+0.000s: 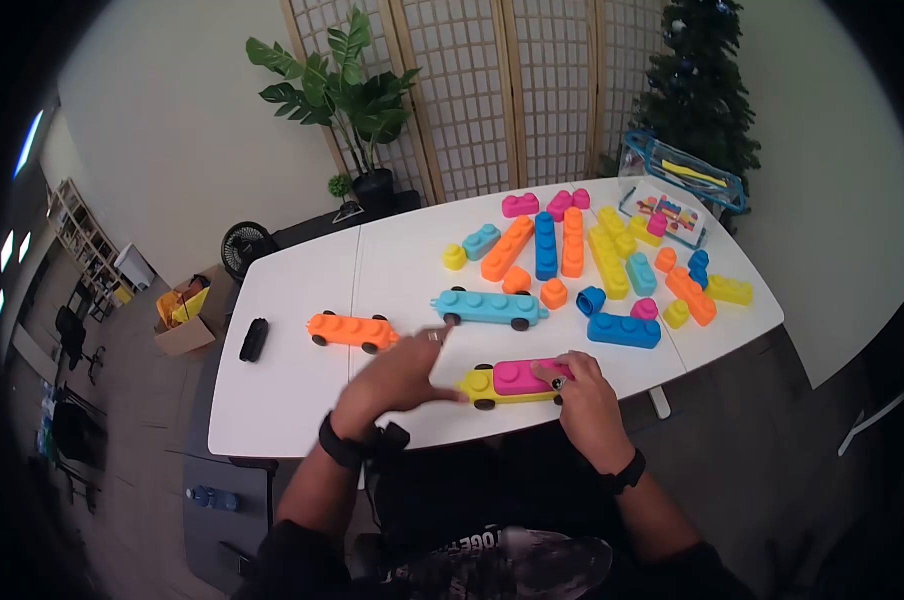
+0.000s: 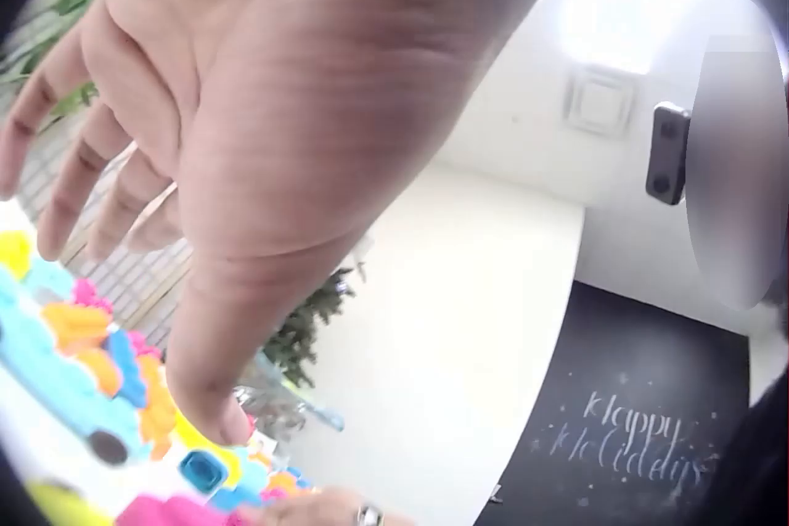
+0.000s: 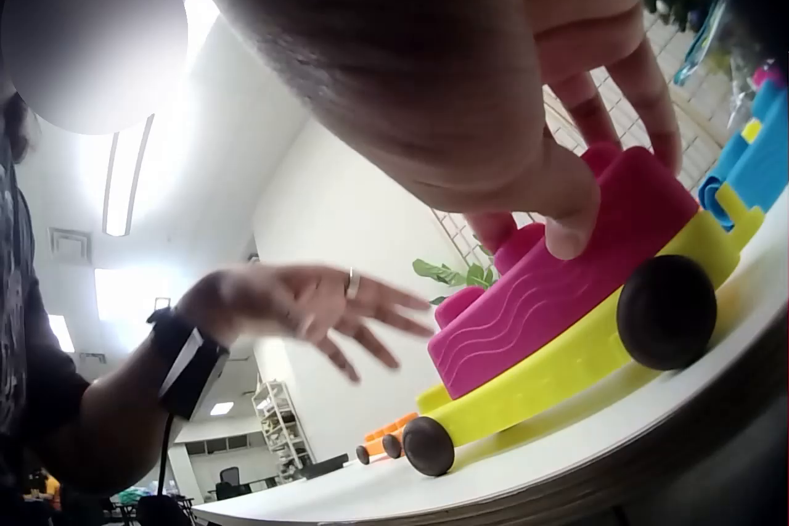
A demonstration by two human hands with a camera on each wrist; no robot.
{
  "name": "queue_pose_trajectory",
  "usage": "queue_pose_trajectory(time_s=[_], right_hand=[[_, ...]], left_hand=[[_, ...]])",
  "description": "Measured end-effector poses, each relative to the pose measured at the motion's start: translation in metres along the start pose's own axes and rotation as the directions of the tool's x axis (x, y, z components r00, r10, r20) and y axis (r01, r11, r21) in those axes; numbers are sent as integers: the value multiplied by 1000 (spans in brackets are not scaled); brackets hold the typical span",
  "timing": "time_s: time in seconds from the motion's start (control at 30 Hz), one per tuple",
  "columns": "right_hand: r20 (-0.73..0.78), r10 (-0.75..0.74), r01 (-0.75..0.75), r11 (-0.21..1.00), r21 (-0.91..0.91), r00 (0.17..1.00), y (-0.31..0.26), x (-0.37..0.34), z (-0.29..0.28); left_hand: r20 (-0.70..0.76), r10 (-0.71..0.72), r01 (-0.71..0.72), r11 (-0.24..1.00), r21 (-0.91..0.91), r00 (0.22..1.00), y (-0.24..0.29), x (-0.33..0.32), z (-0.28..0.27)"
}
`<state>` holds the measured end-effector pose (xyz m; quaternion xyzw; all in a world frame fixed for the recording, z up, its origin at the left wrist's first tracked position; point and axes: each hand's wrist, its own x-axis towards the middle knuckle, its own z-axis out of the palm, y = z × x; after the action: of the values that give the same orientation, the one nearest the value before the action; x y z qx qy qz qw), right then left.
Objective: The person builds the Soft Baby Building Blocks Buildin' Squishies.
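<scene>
My right hand (image 1: 590,412) grips a long pink block (image 1: 512,377), thumb on its near side in the right wrist view. The block sits on a yellow wheeled base (image 3: 543,368), a toy car with dark wheels, near the table's front edge. My left hand (image 1: 397,375) is held with its fingers spread, between the yellow car and the other cars, its thumb close to the yellow base's left end. Beyond the hands stands a light blue wheeled base (image 1: 487,306). An orange wheeled base (image 1: 350,329) is just left of it, partly overlapped by the left hand.
Loose blocks cover the table's right half, including a long blue block (image 1: 623,331), yellow blocks (image 1: 609,262) and orange blocks (image 1: 509,248). A picture sheet (image 1: 669,214) and a clear bag (image 1: 687,172) lie at the back right. A small black object (image 1: 255,340) rests far left.
</scene>
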<state>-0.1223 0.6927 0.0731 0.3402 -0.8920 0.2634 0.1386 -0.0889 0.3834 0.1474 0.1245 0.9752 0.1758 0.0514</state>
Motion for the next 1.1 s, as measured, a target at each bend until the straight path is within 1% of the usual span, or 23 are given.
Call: queue_pose_trajectory(time_s=[0.03,0.07,0.1,0.13,0.17,0.2,0.23,0.27,0.3,0.33,0.4,0.47,0.5,0.6,0.63,0.73,0.83,0.9,0.93,0.97,1.0,1.07,1.1], right_hand=[[-12,0,0,1000,10,1000,3,-1,0],[-26,-1,1,1000,9,1000,3,-3,2],[-46,-2,3,1000,6,999,3,-3,4],[-72,-4,4,1000,-1,997,4,-3,7],[-40,-5,4,999,-40,999,6,-4,12],[-33,-44,42,998,-52,998,12,-7,19],[-32,-35,34,999,-35,999,14,-10,25],[-33,-26,25,999,-20,999,15,-11,30],[1,-5,5,1000,-13,1000,15,-13,34],[-2,-14,14,999,-29,1000,16,-12,35],[-4,-10,10,1000,13,1000,17,-11,33],[-40,-28,30,998,46,999,21,-12,39],[-57,-37,41,997,63,998,24,-13,42],[-52,-29,34,994,100,998,26,-15,45],[-29,-29,32,992,123,999,28,-16,46],[-26,-32,35,989,143,999,30,-17,48],[-1,-35,34,983,180,999,32,-17,50],[15,-46,42,981,188,999,32,-17,49],[-3,-36,36,982,185,999,33,-16,49],[-15,-32,34,982,183,999,33,-17,48],[-23,-27,31,982,189,999,31,-19,47],[-74,-24,34,989,145,997,30,-20,48],[-95,-26,38,992,121,995,32,-19,48]], left_hand=[[-100,-51,55,998,42,994,16,15,-26],[-196,-2,12,998,54,981,19,37,-45],[-232,-35,49,997,56,972,26,62,-61],[-255,-24,42,997,65,967,30,92,-71],[-288,23,2,996,88,957,24,127,-73],[-279,50,-36,998,54,959,33,157,-79],[-272,83,-62,994,85,959,35,193,-79],[-244,121,-101,990,95,962,30,234,-76],[-215,159,-139,985,102,964,24,275,-70],[-226,164,-140,983,119,960,22,314,-63],[-243,174,-142,979,146,954,19,386,-45],[-255,225,-183,967,179,940,-1,461,-21],[-260,247,-200,960,193,933,-11,492,-8],[-258,265,-177,931,318,929,-31,552,23],[-213,226,-166,949,268,950,-40,569,32],[-104,326,-296,927,230,940,-61,595,53],[-40,193,-180,961,208,980,-48,600,61],[-75,210,-191,959,208,975,-42,603,60],[-95,208,-186,961,203,973,-41,600,56],[-253,273,-252,961,112,928,-40,596,50],[-270,278,-266,961,81,922,-42,593,40],[-294,281,-287,958,24,914,-10,537,-20],[-268,291,-284,956,67,918,7,500,-48]])
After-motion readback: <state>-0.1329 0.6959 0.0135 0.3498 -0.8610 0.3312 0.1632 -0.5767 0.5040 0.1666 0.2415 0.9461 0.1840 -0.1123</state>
